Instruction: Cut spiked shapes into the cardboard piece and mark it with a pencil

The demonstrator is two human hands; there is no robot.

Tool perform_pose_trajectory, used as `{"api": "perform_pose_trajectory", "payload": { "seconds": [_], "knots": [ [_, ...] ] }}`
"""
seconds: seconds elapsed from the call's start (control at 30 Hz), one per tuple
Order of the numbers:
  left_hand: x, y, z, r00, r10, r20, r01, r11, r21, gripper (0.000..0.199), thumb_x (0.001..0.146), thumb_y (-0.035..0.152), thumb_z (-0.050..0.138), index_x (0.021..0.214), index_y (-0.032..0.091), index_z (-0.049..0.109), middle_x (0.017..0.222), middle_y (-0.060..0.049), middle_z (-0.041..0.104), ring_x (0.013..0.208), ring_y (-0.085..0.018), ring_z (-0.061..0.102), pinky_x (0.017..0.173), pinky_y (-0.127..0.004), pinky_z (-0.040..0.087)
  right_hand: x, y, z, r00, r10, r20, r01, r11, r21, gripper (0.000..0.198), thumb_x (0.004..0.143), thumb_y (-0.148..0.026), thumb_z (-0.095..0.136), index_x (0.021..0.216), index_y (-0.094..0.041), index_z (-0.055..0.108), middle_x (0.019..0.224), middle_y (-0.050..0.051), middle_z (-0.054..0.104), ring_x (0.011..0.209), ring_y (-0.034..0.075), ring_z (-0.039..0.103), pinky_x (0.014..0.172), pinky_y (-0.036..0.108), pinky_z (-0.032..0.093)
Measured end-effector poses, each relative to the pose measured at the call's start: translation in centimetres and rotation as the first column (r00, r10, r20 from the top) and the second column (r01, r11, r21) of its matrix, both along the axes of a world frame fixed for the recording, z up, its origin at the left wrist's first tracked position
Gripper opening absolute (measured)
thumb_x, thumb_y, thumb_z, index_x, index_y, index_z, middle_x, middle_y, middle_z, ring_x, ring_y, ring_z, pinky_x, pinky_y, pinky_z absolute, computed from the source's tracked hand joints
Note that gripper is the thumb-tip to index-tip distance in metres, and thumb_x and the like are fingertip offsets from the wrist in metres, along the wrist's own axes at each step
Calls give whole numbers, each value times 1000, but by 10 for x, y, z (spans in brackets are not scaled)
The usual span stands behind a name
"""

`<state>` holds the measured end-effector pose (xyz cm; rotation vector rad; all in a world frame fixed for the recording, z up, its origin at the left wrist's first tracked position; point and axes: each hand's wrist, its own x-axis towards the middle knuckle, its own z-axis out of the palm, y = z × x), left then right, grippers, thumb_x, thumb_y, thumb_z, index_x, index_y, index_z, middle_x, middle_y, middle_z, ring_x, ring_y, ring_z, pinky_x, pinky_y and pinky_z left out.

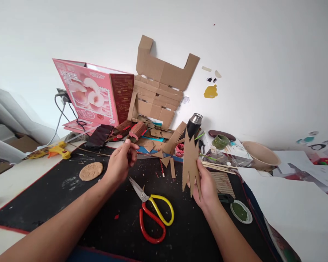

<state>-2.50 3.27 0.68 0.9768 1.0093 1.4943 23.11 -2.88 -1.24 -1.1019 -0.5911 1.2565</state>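
Observation:
My right hand (207,185) is closed around a jagged cardboard cutout (191,160), held upright with pointed strips at its top and bottom. Some of its fingers are hidden behind the card. My left hand (123,158) hovers over the black mat (104,214) with loosely curled fingers slightly apart, and nothing shows in it. Between the hands, scissors (144,198) with one red and one yellow handle lie on the mat, blades partly apart. Small cardboard scraps (165,161) and a pencil (162,169) rest beyond them. Left of my left hand lies a round flat clay-like disc (91,171).
A yellow glue gun (58,150) lies at the left. A pink box (93,96) and unfolded cardboard (160,83) stand against the wall. Farther right are a black flask (194,125), a jar of green paint (220,141), a beige bowl (262,154) and a green-paint lid (241,211).

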Motion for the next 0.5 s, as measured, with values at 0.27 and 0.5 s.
{"api": "perform_pose_trajectory", "payload": {
  "seconds": [0.27, 0.5],
  "knots": [
    [2, 0, 0, 1000, -19, 23, 19, 1000, -10, 37, 92, 54, 70, 80, 18, 68, 49, 5, 49, 43, -10, 40, 40, -20, 27, 3, 1, -4, 999, 22, 50, -23, 1000, 22, 50, 83, -66, 82, 103, -21, 72, 65, 2, 76, 44, 20, 66, 34, 27, 44],
    [9, -6, -4, 987, -158, -34, 155, 985, -77, 42, 86, 60, 73, 82, 19, 63, 51, 6, 54, 42, -10, 43, 41, -21, 26, -1, 0, -6, 992, 12, 124, -18, 999, 48, 50, 85, -69, 79, 88, -19, 71, 57, 1, 72, 36, 16, 58, 30, 26, 40]
  ]
}}
